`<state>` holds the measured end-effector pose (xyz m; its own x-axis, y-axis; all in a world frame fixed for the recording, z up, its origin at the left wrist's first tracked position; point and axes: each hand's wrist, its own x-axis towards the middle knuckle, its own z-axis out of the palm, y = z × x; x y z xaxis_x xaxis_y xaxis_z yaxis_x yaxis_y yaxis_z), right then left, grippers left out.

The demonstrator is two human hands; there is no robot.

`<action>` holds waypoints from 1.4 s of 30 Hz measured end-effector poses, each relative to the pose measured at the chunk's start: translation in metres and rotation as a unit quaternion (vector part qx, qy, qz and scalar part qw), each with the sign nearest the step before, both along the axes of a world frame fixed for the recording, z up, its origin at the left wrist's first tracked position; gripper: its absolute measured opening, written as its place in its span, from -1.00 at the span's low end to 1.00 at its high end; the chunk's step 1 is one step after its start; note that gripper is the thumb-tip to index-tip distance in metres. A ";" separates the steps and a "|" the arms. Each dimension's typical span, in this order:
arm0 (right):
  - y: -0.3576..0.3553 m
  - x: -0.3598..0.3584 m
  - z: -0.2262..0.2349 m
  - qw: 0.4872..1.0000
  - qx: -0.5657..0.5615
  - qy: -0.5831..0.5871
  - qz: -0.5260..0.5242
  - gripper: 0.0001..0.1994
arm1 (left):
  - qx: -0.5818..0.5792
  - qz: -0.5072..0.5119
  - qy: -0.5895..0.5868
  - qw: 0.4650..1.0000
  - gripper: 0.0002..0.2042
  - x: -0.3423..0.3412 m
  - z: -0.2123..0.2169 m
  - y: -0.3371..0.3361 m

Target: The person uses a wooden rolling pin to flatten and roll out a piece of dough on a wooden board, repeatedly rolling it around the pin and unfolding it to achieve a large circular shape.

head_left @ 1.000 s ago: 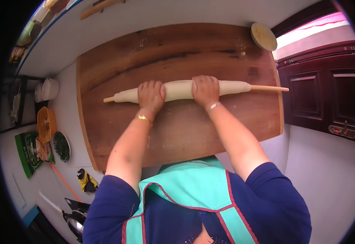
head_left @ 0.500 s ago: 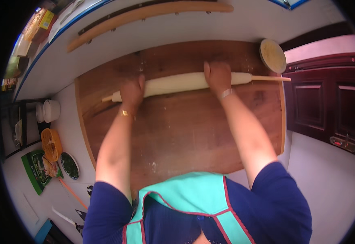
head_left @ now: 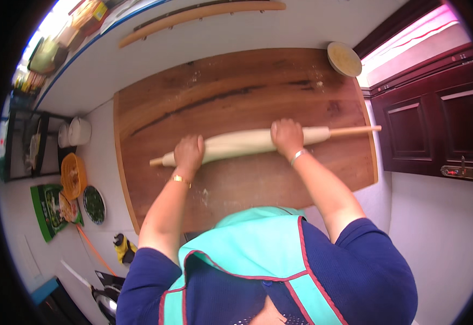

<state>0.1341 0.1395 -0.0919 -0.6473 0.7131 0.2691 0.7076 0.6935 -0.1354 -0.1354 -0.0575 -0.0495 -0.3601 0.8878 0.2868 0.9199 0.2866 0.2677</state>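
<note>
A sheet of pale dough (head_left: 239, 145) is wound around a long wooden rolling pin (head_left: 355, 131) lying across a brown wooden board (head_left: 231, 105). The pin's bare ends stick out on both sides, the right one much farther. My left hand (head_left: 189, 151) is closed over the left part of the roll, fingers curled down on its far side. Over the right part, my right hand (head_left: 288, 136) grips the roll in the same way. The undersides of both hands are hidden. Traces of flour dot the board.
On the board's far right corner stands a bowl of yellowish flour (head_left: 345, 58). A dark red cabinet (head_left: 428, 135) borders the right side. To the left are a yellow basket (head_left: 73, 176), a dish of chopped greens (head_left: 94, 205), a green bag (head_left: 46, 211) and white containers (head_left: 79, 131).
Both hands have drawn the dough-wrapped pin from the far part of the board toward my body. My elbows are more bent, and the view has shifted slightly.
</note>
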 end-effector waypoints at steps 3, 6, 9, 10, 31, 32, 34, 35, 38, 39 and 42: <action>-0.106 0.055 0.031 0.992 -0.112 -0.052 0.014 -0.81 | -0.080 0.019 -0.025 0.996 -0.77 0.050 0.006 -0.090; -0.140 0.058 0.077 0.986 -0.156 -0.055 0.027 -0.82 | -0.060 0.006 -0.023 0.998 -0.79 0.072 0.000 -0.132; -0.134 0.031 0.101 0.992 -0.105 -0.070 -0.003 -0.80 | -0.105 0.051 0.017 0.993 -0.79 0.070 0.007 -0.099; -0.129 0.018 0.101 0.995 -0.083 -0.047 -0.029 -0.80 | -0.091 0.039 0.055 0.994 -0.80 0.071 0.004 -0.089; -0.034 -0.022 0.056 0.993 -0.113 -0.041 0.005 -0.79 | 0.003 0.016 0.051 0.999 -0.75 0.014 0.007 -0.001; -0.018 -0.032 0.055 0.985 -0.160 -0.053 -0.025 -0.78 | 0.011 0.034 -0.013 0.999 -0.74 0.005 0.009 0.012; -0.007 -0.037 0.049 0.990 -0.133 -0.023 -0.035 -0.73 | -0.011 0.046 0.010 0.999 -0.76 -0.005 0.011 0.020; -0.008 -0.036 0.047 0.995 0.026 0.100 0.004 -0.68 | 0.059 0.042 0.063 0.995 -0.78 -0.006 0.008 0.020; 0.013 -0.051 0.053 0.962 0.139 0.230 0.046 -0.64 | 0.157 0.046 0.156 0.974 -0.82 -0.020 0.001 0.035; 0.021 -0.057 0.058 0.963 0.105 0.241 0.059 -0.66 | 0.090 0.047 0.118 0.988 -0.83 -0.028 0.000 0.043; 0.059 -0.084 0.073 0.983 -0.152 -0.088 -0.050 -0.78 | -0.065 0.056 0.053 0.995 -0.83 -0.052 0.000 0.068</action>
